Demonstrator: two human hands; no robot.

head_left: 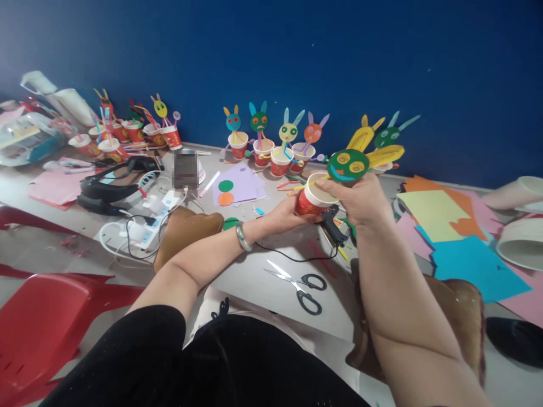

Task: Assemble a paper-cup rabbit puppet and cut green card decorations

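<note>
My left hand [285, 216] is wrapped round a red paper cup [309, 202] with a white rim, tilted toward me. My right hand [360, 198] pinches a green paper rabbit head [348, 165] with long yellow ears, yellow ringed eyes and an orange nose, just beside the cup's rim. A thin yellow stick [306, 185] shows by the rim; whether it joins the head is hidden by my fingers. Under the hands lies a black glue gun [335, 229] with its cable. Black-handled scissors [299, 284] lie spread on the table nearer to me.
Several finished rabbit cups [282, 162] stand along the blue wall, with another cluster of cups [113, 150] at the far left. Coloured paper sheets [475, 265] cover the right side. Left of centre are a power strip [149, 226], a black headset [112, 183] and purple paper [248, 183].
</note>
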